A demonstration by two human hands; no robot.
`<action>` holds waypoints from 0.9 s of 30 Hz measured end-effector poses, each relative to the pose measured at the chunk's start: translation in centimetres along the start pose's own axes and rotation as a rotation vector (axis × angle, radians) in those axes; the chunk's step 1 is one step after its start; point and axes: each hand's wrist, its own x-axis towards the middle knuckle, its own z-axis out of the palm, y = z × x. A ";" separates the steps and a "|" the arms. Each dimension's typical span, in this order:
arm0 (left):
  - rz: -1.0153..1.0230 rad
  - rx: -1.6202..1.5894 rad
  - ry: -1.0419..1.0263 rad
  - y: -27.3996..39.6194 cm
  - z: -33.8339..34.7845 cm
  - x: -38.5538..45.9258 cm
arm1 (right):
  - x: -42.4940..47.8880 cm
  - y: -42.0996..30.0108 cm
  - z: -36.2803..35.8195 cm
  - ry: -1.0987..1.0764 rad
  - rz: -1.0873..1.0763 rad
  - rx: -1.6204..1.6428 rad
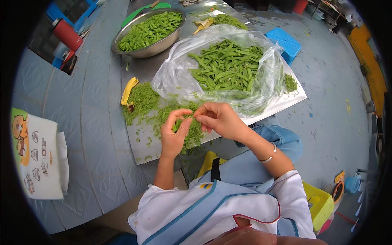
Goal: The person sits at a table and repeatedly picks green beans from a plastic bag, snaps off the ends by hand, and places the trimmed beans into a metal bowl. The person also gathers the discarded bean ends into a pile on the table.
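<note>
My left hand (176, 130) is closed around green pea pods (176, 125), over the near edge of a metal table (139, 150). Fingertips of my right hand (217, 119) pinch the end of a pod held between both hands. Beneath and left of them lies a heap of stringy green trimmings (144, 99). Just beyond, an open clear plastic bag (174, 67) holds many flat pea pods (228, 67). At the far left of the table, a steel bowl (147, 54) is full of cut green pods (150, 30).
A banana peel (128, 90) lies on the trimmings' left side. A green board (162, 5) with a wooden-handled knife (150, 6) is behind the bowl. Further left stand a red tumbler (67, 34) and a tissue pack (46, 153). A blue stool (284, 46) stands beyond the table's right edge.
</note>
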 end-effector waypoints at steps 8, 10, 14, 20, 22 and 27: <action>0.126 0.132 -0.001 -2.1 2.6 0.6 | -0.1 0.9 -0.8 0.196 -0.253 -0.298; -0.121 -0.424 0.084 -2.9 4.6 1.1 | 0.0 2.2 -0.4 0.278 -0.153 -0.017; -0.571 -0.936 0.141 -4.8 6.0 2.4 | -0.9 2.0 0.1 0.351 -0.071 0.079; -0.765 -1.183 -0.103 -5.5 5.0 2.4 | 3.8 3.3 -7.3 0.507 -0.456 -0.997; -0.715 -1.256 -0.227 -5.6 5.0 2.3 | 7.2 6.0 -11.7 0.567 -0.380 -1.276; -0.570 -0.997 -0.224 -4.6 3.9 2.9 | 9.4 9.6 -14.6 0.469 -0.364 -1.463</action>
